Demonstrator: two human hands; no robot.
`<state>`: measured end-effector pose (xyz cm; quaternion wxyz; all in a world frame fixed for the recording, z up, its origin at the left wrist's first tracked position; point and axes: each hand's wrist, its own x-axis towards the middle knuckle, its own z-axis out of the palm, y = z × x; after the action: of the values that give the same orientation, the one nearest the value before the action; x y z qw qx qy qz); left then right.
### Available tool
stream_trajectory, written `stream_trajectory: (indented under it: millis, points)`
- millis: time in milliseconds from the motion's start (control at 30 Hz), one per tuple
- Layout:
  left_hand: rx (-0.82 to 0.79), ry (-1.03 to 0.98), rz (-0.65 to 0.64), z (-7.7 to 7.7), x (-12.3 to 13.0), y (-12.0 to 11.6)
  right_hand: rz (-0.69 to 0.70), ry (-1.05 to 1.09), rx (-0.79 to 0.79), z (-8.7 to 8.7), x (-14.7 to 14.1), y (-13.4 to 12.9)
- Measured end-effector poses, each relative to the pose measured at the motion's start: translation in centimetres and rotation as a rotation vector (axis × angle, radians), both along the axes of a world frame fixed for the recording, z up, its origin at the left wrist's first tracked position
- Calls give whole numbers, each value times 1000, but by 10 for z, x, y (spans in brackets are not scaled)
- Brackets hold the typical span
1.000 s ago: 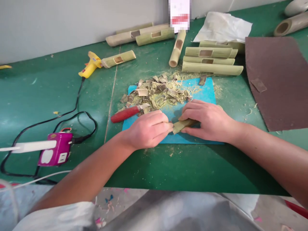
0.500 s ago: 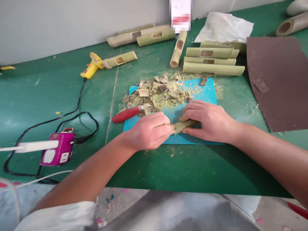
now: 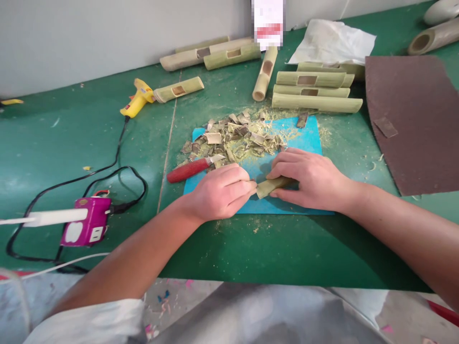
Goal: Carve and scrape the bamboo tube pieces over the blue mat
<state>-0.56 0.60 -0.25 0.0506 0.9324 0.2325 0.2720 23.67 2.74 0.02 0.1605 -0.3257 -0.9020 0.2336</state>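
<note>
A short green bamboo piece (image 3: 269,186) lies low over the blue mat (image 3: 304,138), my right hand (image 3: 310,179) closed round it with the thumb on the near side. My left hand (image 3: 224,191) is closed in a pinch at the bamboo's left end; a small dark edge shows at its fingertips, too little to name. Much of the bamboo is hidden under my right fingers. Just beyond my left hand rests a red-handled knife (image 3: 190,169), its blade toward a heap of curled sandpaper scraps and shavings (image 3: 236,136).
Notched bamboo tubes (image 3: 310,102) lie stacked behind the mat, more (image 3: 233,55) along the wall. At right is a large brown sandpaper sheet (image 3: 412,124). On the left are a yellow glue gun (image 3: 138,100) and a purple power adapter (image 3: 88,222) with cords. White paper (image 3: 333,43) lies behind.
My left hand has shifted slightly up and left along the bamboo's end, baring a little more of it. My right hand keeps its hold in nearly the same place.
</note>
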Motion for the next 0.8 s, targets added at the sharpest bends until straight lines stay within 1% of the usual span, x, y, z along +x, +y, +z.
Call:
stream_trajectory:
  millis: [167,300,367,467,600,733,800]
  points:
    - [1,3,-33,0,0,-1,-11,16,33,-2,1,0]
    - [12,-18,-14,2,-1,1,-7,1,17,-2,1,0]
    - [24,-32,-37,3,-1,0,-6,-7,12,-1,0,0]
    - [49,13,-73,3,0,-2,-16,-6,18,-1,-1,0]
    - [54,19,-35,3,0,-1,-30,-4,5,-1,-1,0]
    - [75,31,-70,4,0,0,-15,11,9,-1,-1,1]
    - [80,44,-49,3,0,0,-10,18,12,-1,-1,1]
